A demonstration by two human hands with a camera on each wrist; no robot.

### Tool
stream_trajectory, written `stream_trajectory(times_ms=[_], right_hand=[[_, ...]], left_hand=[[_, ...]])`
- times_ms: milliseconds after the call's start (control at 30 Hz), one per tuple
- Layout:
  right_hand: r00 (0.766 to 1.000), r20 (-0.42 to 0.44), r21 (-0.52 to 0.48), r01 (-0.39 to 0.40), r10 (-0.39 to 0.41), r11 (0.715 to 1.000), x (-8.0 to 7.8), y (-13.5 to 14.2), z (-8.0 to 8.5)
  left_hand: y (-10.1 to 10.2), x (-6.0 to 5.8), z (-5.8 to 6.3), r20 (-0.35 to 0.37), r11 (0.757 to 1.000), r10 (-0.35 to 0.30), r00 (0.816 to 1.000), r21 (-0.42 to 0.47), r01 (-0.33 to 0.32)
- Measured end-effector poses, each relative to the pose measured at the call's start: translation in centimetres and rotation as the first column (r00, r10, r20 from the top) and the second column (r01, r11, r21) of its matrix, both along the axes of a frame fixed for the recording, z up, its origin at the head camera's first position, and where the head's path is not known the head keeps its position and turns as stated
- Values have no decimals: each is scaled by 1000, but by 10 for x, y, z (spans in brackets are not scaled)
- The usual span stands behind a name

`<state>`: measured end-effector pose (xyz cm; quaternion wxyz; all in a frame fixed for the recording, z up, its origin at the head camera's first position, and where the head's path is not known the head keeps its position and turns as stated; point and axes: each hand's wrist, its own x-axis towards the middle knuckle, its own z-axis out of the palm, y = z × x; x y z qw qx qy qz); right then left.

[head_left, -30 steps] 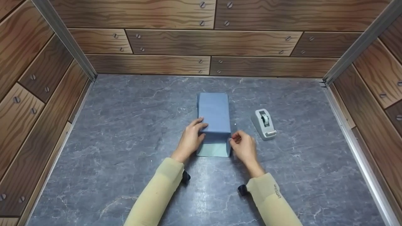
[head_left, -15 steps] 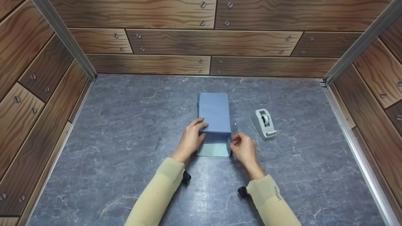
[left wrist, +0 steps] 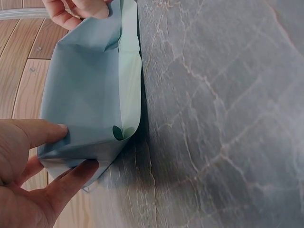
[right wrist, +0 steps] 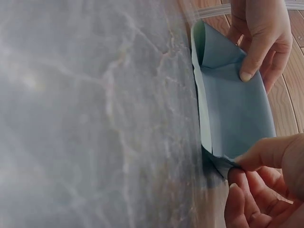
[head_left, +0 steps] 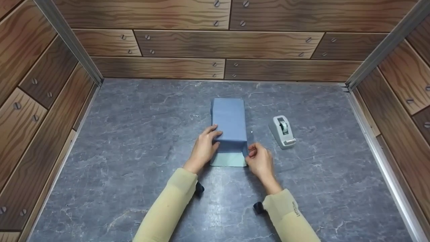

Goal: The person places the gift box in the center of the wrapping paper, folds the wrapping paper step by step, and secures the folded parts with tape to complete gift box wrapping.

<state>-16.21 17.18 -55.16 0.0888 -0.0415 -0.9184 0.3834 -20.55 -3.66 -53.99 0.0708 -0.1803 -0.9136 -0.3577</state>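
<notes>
A box wrapped in blue paper (head_left: 229, 117) lies lengthwise on the grey marbled table. At its near end the paper stands open, and a pale green flap (head_left: 228, 160) of its inner side spreads flat toward the person. My left hand (head_left: 203, 148) grips the box's near left corner, thumb on the end face and fingers along the side, as the left wrist view shows. At the near right corner, my right hand (head_left: 261, 159) pinches the folded side edge of the wrapping paper (right wrist: 223, 164) between thumb and fingers. In the right wrist view the left flap (right wrist: 216, 45) curls outward, green inside.
A light grey tape dispenser (head_left: 284, 132) with a roll in it stands right of the box, beyond the right hand. Wood-patterned walls (head_left: 228, 45) close off the back and both sides, with metal rails at the corners.
My right hand has slid slightly toward the person along the paper's right side edge. The left hand keeps its place on the box; the tape dispenser stays put.
</notes>
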Motion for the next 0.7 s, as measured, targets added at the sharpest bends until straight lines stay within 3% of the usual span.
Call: stream_trajectory(times_ms=[433,700], right_hand=[[1000,14,38,3,-3,999,5,-2,-1],[1000,13,5,-18,18,1000,9,-3,-2]], left_hand=[[0,-1,1,-26,1000,10,1000,-9,-10],[1,0,0,-30,1000,8,1000,-10,-9]])
